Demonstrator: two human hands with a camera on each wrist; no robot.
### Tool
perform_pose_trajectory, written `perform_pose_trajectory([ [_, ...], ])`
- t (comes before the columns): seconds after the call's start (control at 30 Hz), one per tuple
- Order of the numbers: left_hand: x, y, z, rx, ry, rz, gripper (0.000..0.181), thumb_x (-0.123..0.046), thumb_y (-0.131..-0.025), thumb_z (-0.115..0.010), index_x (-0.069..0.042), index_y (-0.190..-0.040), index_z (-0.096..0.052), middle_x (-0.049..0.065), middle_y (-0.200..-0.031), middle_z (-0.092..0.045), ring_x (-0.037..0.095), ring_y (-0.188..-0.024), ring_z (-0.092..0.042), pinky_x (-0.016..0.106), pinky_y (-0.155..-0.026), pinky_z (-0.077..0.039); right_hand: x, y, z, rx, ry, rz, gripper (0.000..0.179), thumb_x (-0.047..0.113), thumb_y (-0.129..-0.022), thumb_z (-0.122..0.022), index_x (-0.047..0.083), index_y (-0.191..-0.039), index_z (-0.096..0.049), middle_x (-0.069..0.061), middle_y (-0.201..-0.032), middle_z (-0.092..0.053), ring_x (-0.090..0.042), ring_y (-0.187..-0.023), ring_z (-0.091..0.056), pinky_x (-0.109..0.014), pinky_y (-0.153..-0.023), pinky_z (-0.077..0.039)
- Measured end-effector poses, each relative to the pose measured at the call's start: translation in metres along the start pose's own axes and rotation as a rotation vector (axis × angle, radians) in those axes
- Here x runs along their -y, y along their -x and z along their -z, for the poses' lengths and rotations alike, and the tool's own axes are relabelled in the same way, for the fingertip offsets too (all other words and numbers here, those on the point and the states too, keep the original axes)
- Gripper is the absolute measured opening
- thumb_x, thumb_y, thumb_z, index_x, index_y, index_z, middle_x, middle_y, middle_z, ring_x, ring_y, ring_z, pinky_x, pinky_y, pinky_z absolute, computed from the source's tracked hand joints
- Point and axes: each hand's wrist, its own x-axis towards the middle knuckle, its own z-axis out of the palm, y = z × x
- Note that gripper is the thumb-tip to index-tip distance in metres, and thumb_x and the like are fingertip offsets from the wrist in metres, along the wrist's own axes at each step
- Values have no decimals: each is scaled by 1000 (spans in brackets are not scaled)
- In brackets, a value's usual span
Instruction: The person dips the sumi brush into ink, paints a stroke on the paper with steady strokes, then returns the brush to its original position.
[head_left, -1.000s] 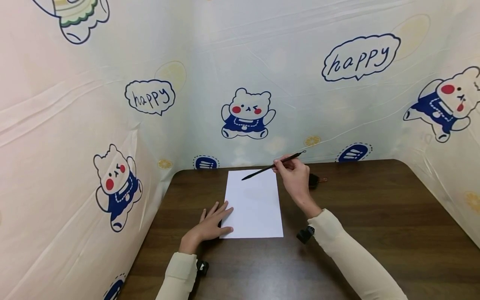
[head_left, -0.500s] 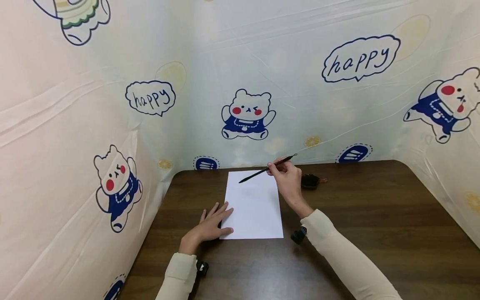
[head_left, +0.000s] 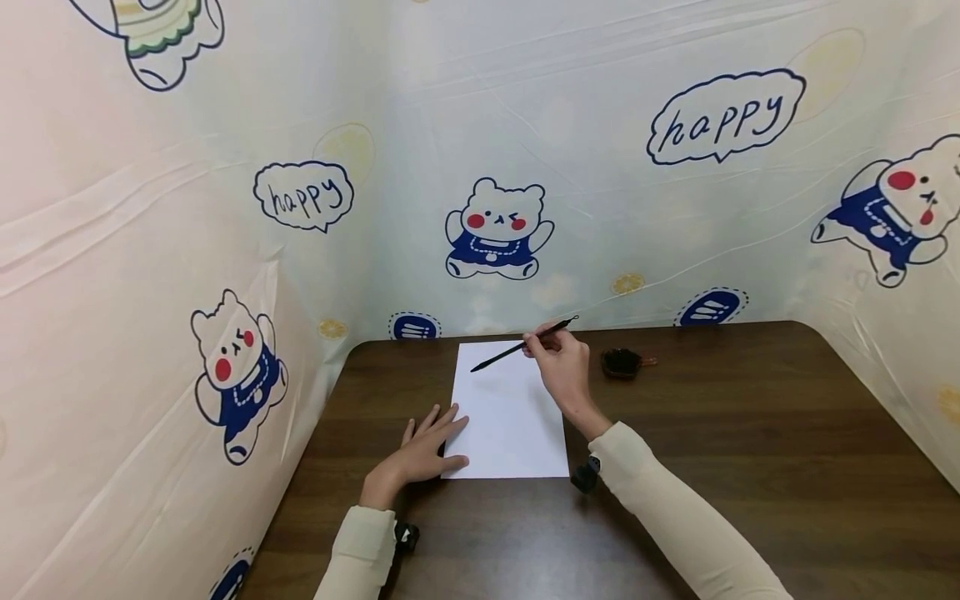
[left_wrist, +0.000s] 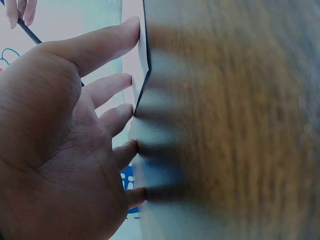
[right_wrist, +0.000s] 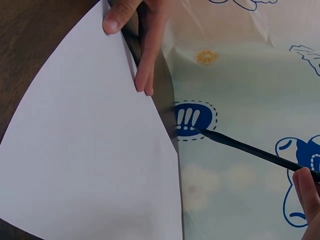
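A blank white sheet of paper [head_left: 510, 417] lies on the brown wooden table. My left hand [head_left: 420, 452] rests with spread fingers on the sheet's left edge; in the left wrist view its thumb and fingertips [left_wrist: 131, 30] press down along the edge. My right hand [head_left: 561, 367] pinches a thin black writing brush [head_left: 498, 358] by its shaft, above the far part of the paper. The brush slants, its dark pointed tip toward the far left of the sheet and a small loop at its upper end. The right wrist view shows the brush tip [right_wrist: 212, 135] raised off the paper.
A small dark dish [head_left: 621, 363] with black contents and a reddish handle-like end stands on the table [head_left: 720, 450] right of the paper. Behind and beside the table hangs a pale printed curtain [head_left: 585, 225]. Each wrist carries a small black camera.
My right hand has moved left and slightly toward me with the brush, over the paper, uncovering the dark dish. The left hand stays on the sheet's edge.
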Motion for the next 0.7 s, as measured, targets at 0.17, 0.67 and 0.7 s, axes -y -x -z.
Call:
perform_pose_trajectory([
  [0.17,-8,2,3,10,-37,25,75,-43,-100,-72,-20,-165,-43,9,-180,-20,44,-167,-4,78,-124,6,-4,3,-5,18,-12,-7,12,12,-99,-77,0,-100,-72,-18,-92,-80,-32,-81,-81,-21,-73,-63],
  [0.67,-12,1,3,21,-83,72,73,-43,-100,-72,-23,-165,-44,5,-180,-20,40,-168,-5,76,-127,3,-13,9,-16,44,1,-3,7,7,-100,-75,1,-100,-72,-16,-92,-80,-29,-83,-81,-25,-74,-65],
  [0.7,-12,1,3,20,-81,73,73,-43,-100,-73,-23,-165,-44,5,-180,-21,41,-168,-5,76,-127,3,-14,10,-17,44,4,-7,6,6,-100,-75,0,-100,-72,-16,-92,-80,-29,-83,-81,-25,-74,-65],
])
